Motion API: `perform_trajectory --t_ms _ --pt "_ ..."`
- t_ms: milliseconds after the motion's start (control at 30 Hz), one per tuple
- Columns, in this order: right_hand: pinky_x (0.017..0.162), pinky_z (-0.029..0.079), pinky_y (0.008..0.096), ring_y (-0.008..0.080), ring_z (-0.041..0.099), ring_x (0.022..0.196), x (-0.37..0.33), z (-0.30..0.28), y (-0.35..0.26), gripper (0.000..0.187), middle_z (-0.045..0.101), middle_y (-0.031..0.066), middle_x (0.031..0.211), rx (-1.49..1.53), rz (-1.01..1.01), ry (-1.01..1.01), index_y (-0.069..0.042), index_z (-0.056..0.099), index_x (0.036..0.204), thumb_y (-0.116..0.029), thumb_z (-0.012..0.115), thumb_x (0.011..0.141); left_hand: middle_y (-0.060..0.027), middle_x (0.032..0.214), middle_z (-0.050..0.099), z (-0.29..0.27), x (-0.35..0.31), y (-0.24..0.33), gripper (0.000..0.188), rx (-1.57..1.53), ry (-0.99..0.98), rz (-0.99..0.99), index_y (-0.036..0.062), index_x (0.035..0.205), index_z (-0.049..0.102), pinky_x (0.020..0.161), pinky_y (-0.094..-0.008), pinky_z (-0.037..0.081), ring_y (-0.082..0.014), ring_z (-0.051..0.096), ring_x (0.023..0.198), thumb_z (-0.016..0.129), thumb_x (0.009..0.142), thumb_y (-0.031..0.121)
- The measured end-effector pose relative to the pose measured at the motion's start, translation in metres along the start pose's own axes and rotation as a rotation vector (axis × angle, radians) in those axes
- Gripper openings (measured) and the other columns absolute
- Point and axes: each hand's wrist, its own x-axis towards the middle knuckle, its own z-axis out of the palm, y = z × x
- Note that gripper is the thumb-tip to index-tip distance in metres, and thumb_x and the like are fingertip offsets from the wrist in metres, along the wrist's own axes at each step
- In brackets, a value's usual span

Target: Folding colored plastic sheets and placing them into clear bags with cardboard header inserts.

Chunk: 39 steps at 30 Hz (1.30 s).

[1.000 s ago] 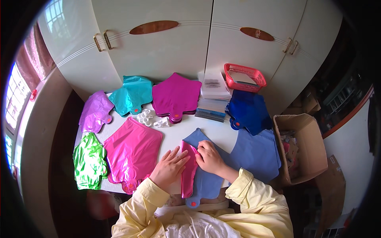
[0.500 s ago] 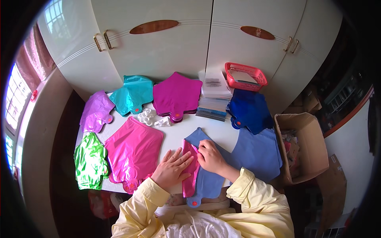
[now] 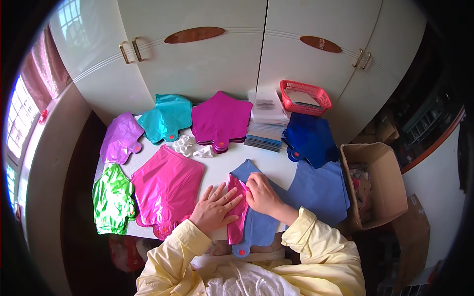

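Pink strip is being pressed now, laid along the left side of a blue sheet at the front of the white tabletop; whether strip and sheet are one folded piece cannot be told. Down flat goes the left hand, fingers spread wide, its fingertips set on the strip. And over on the strip's right edge, the right hand is seen with fingers curled in; whether any foil is pinched there cannot be made out. The sheet's rounded tab, marked by a red spot, is carried past the front edge

Left of the hands, a pink stack is spread, with crumpled green foil placed beside it. Behind, from left to right, are lined up lilac foil, teal foil and a magenta stack, white bits being left in front. Further right, cards are piled, a red basket is placed just behind, and navy foil is seen above a blue pile. Beyond the pile, an open carton is stood beside the tabletop
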Motion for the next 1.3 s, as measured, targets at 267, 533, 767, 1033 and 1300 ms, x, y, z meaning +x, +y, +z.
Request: perform_trajectory --t_ms 267,533,767,1033,1300 --pt "0.104 0.035 0.0454 0.0330 0.044 0.120 0.000 -0.029 -0.039 0.038 0.049 0.0168 0.124 -0.182 -0.037 -0.198 0.000 0.052 0.114 -0.019 0.063 0.082 -0.0016 0.146 0.039 0.002 -0.002 -0.002 0.062 0.055 0.000 -0.048 0.0263 0.143 0.038 0.114 -0.0512 0.015 -0.0264 0.025 0.140 0.045 0.089 0.057" --pt "0.106 0.035 0.0418 0.0282 0.049 0.122 -0.004 -0.009 -0.036 0.052 0.053 0.0173 0.128 -0.256 -0.049 -0.276 0.003 0.052 0.123 -0.032 0.061 0.086 -0.0019 0.147 0.037 0.003 0.001 -0.015 0.062 0.044 0.047 -0.133 0.0246 0.143 0.038 0.113 -0.0517 0.014 -0.0261 0.024 0.141 0.045 0.090 0.055" --pt "0.106 0.036 0.0414 0.0266 0.052 0.119 0.004 -0.007 -0.039 0.058 0.057 0.0155 0.124 -0.350 -0.072 -0.304 0.002 0.056 0.118 -0.036 0.071 0.076 -0.0014 0.145 0.042 0.013 0.004 -0.037 0.056 0.090 0.057 -0.104 0.0191 0.143 0.038 0.114 -0.0508 0.014 -0.0275 0.026 0.140 0.045 0.093 0.043" --pt "0.105 0.037 0.0412 0.0259 0.052 0.119 0.006 -0.012 -0.041 0.061 0.058 0.0142 0.123 -0.346 -0.064 -0.301 0.000 0.057 0.117 -0.039 0.073 0.073 0.0021 0.144 0.042 0.016 0.025 -0.064 0.055 0.080 0.050 -0.201 0.0171 0.142 0.040 0.113 -0.0519 0.015 -0.0268 0.027 0.140 0.045 0.093 0.042" --pt "0.104 0.038 0.0414 0.0284 0.050 0.121 0.003 -0.010 -0.041 0.066 0.054 0.0166 0.126 -0.331 -0.038 -0.327 0.002 0.054 0.119 -0.040 0.072 0.073 0.0018 0.145 0.041 0.007 0.016 -0.057 0.063 0.111 0.078 -0.110 0.0145 0.141 0.041 0.114 -0.0527 0.011 -0.0265 0.023 0.141 0.048 0.089 0.050"
